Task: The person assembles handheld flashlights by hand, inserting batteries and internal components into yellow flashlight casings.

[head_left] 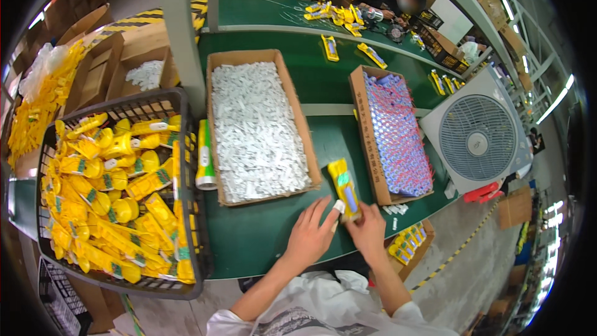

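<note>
Head view, green workbench (267,242), floor (451,230), right hand (368,233) gripping casing (341,177), left hand (310,233) grasp unclear

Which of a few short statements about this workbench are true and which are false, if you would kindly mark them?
1. The right hand touches the yellow piece. True.
2. The black basket holds white pieces. False: it holds yellow items.
3. The box of purple cylinders lies between the fan and the box of white pieces. True.
4. The green-and-yellow tube lies on the white pieces. False: the tube is beside their box, on the basket's side.
</note>
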A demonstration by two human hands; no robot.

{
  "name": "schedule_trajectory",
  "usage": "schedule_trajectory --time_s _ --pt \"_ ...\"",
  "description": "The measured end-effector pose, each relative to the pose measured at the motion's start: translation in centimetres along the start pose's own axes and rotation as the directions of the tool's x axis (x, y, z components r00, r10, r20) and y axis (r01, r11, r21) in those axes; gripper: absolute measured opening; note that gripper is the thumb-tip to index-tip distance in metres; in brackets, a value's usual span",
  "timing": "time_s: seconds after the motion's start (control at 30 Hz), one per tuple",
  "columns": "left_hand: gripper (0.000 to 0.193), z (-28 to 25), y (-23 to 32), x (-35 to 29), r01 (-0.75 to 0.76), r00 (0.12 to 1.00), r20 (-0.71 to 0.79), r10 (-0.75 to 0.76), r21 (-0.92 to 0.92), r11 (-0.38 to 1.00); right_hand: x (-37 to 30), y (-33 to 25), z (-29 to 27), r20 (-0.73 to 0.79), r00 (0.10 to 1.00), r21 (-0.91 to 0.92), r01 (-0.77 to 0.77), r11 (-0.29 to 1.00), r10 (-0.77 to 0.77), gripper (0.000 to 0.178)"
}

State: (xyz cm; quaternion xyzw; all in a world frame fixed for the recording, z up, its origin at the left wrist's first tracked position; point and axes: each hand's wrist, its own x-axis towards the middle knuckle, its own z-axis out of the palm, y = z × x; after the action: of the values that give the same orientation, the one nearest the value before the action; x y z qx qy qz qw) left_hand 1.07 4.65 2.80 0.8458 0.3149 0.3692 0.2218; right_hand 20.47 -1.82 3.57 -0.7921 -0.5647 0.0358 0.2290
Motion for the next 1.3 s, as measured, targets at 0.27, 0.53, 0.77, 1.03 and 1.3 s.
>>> schedule_trajectory --time_s 0.27,0.53,0.77,1.03,1.3 --pt "0.03 -3.3 1.8 -11.8 0.252 0.959 -0.081 -0.27 -0.187 0.949 31.6 -4.1 12.5 -0.257 0.962 -0.025 0.09 0.996 -0.093 0.051" --pt "0.027 -1.1 4.9 -28.9 0.928 0.229 -0.401 -0.887 -0.184 0.323 52.1 -8.0 21.5 -0.183 0.96 0.167 -0.181 0.969 0.211 0.062" --pt "0.018 -10.1 3.5 -34.1 0.745 -0.284 -0.913 -0.293 -0.403 0.532 58.8 0.0 22.2 -0.302 0.944 0.305 -0.038 0.952 0.135 0.084" --pt "0.025 -34.7 -3.4 -9.6 0.476 0.811 -0.572 -0.122 0.524 0.707 44.7 -2.4 21.9 -0.027 0.938 0.952 -0.081 0.296 0.346 0.033" --pt "0.077 -38.2 -25.1 4.4 0.077 0.68 0.31 -0.664 0.871 0.486 14.5 -12.7 0.8 -0.263 0.96 0.938 0.278 0.208 -0.098 0.021"
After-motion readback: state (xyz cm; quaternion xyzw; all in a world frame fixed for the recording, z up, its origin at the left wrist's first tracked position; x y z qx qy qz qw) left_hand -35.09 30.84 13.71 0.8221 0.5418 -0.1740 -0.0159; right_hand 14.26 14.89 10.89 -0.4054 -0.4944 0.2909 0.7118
